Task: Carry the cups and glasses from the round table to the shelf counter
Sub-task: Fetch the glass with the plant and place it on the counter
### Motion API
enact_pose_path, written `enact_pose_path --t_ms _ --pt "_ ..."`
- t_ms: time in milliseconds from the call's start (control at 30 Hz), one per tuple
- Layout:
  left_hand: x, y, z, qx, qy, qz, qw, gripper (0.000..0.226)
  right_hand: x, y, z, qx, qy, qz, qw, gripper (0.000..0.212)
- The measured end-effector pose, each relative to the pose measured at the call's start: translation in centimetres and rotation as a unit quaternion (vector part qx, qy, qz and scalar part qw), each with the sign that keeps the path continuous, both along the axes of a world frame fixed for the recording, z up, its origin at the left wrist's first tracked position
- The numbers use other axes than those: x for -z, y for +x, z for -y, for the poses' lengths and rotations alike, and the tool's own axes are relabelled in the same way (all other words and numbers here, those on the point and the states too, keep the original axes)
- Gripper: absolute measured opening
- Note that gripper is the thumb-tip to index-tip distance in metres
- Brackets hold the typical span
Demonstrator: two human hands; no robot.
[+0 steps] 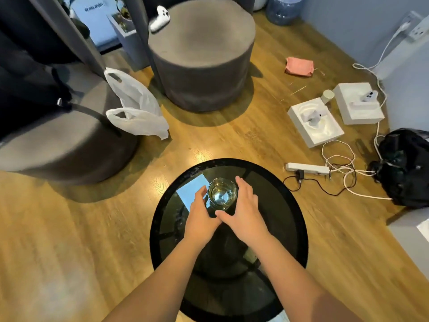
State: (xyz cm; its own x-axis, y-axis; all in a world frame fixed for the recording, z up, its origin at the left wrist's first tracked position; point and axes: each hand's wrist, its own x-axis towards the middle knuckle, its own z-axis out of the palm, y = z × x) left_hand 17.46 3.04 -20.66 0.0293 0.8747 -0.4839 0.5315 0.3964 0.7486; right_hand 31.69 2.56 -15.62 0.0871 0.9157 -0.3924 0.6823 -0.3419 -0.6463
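A clear drinking glass stands upright on the far half of the round black glass table. My left hand lies at the glass's left side, fingers together and stretched forward. On the right side my right hand curves around it, thumb reaching under the near edge toward the left hand. Both hands cup the glass from either side; whether they touch it I cannot tell. No other cup or glass shows on the table.
Two grey round stools stand beyond the table: one far centre with a white controller, one at left with white plastic bags. Right floor holds white boxes, a power strip, cables, a black bag.
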Motion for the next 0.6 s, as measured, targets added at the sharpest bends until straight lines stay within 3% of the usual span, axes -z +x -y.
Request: enact_pose_path --t_ms 367,600 --pt "3.1 0.9 -2.3 0.014 0.007 0.028 0.999 0.07 3.7 -0.9 -2.5 -0.043 -0.015 0.08 0.996 0.107" --pt "-0.1 1.4 -2.0 0.009 0.033 0.074 0.997 0.063 0.1 0.5 -2.9 -0.051 0.01 0.053 0.997 0.104"
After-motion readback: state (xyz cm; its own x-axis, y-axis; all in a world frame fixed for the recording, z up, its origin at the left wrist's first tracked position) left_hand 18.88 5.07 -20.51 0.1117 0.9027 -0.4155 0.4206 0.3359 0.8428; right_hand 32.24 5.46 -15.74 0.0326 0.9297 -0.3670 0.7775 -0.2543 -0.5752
